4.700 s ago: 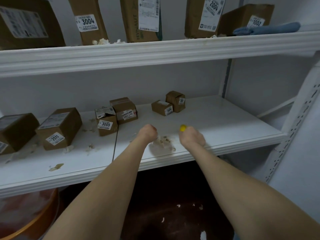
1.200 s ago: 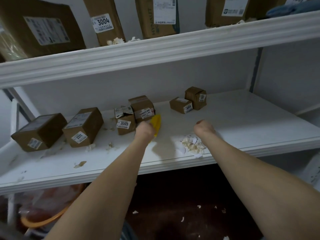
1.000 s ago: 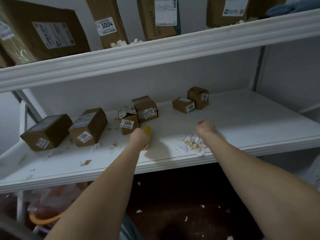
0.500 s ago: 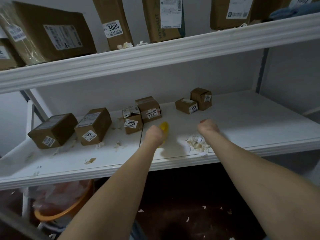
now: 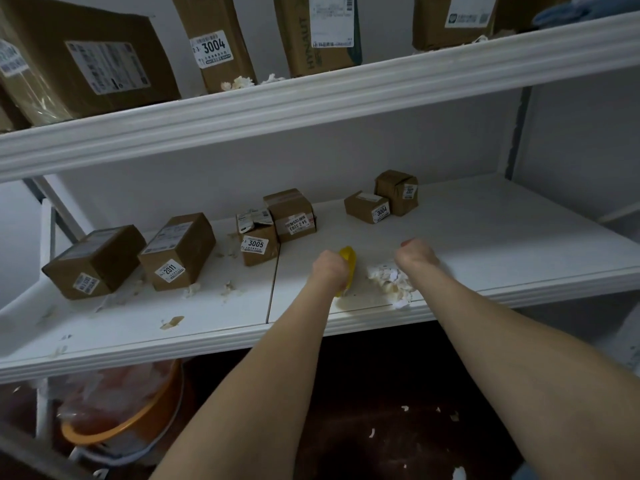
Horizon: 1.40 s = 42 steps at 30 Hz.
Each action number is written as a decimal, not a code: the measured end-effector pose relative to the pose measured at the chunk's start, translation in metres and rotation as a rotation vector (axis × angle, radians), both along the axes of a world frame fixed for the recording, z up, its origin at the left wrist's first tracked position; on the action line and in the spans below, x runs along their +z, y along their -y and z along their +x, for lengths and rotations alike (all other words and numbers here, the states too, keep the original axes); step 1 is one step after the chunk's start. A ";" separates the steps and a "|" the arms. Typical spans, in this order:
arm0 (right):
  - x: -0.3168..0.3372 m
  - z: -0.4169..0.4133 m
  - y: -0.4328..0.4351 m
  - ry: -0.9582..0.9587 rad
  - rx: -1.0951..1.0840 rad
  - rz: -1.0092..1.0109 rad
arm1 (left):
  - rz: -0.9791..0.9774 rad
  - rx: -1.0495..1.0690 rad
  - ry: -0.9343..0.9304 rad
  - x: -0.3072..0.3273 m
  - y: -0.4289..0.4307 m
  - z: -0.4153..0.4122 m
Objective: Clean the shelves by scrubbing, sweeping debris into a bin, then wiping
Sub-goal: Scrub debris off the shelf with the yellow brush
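Note:
On the white middle shelf [image 5: 502, 244] my left hand [image 5: 329, 268] grips a yellow scrubber [image 5: 349, 263], whose tip touches the shelf near the front edge. Just right of it lies a pile of white and beige scraps [image 5: 389, 284]. My right hand [image 5: 415, 254] rests on the shelf behind that pile with its fingers curled under, and it holds nothing that I can see. More loose scraps [image 5: 227, 289] lie further left among the boxes. An orange bin [image 5: 117, 424] lined with a clear bag stands on the floor at lower left.
Several labelled cardboard boxes stand along the back of the shelf, such as box 3005 [image 5: 258, 244] and box 2011 [image 5: 176, 251]. Larger boxes and scraps [image 5: 239, 83] sit on the upper shelf, with a blue cloth [image 5: 554, 10] at its right end. Scraps dot the dark floor.
The yellow scrubber passed from my right hand to my left. My left hand then swept from near box 3005 rightwards to the pile. My right hand stayed by the pile.

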State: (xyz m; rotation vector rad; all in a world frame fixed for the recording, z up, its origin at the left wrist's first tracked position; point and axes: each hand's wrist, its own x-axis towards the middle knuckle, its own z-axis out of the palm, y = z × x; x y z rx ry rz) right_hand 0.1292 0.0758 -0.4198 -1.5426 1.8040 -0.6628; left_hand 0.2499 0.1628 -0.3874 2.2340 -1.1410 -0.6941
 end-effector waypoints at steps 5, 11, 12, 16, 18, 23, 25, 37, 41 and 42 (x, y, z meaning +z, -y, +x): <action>0.004 -0.010 0.005 0.021 -0.018 -0.006 | -0.002 0.018 0.019 0.003 0.013 -0.005; 0.004 -0.024 0.014 0.025 -0.048 -0.012 | -0.077 0.087 0.099 0.006 0.025 0.007; 0.003 -0.025 0.015 0.021 -0.044 -0.006 | -0.074 0.090 0.095 0.006 0.028 0.008; 0.006 -0.027 0.015 -0.003 -0.024 -0.007 | -0.031 0.071 0.095 0.005 0.037 0.005; 0.006 -0.029 0.015 -0.013 -0.022 -0.008 | 0.008 0.038 0.115 0.004 0.040 0.003; 0.009 -0.031 0.014 -0.030 -0.008 -0.012 | -0.026 -0.007 0.159 0.005 0.046 0.011; 0.010 -0.030 0.011 -0.039 0.006 -0.013 | -0.036 -0.021 0.188 0.006 0.049 0.016; 0.022 -0.038 -0.002 -0.012 0.030 -0.045 | -0.610 -0.352 0.263 0.022 0.048 -0.034; 0.021 -0.046 -0.007 0.019 0.010 -0.076 | -0.483 -0.492 0.165 0.018 0.056 -0.063; 0.021 -0.049 -0.008 0.025 -0.007 -0.090 | -0.442 -0.522 0.124 0.016 0.058 -0.070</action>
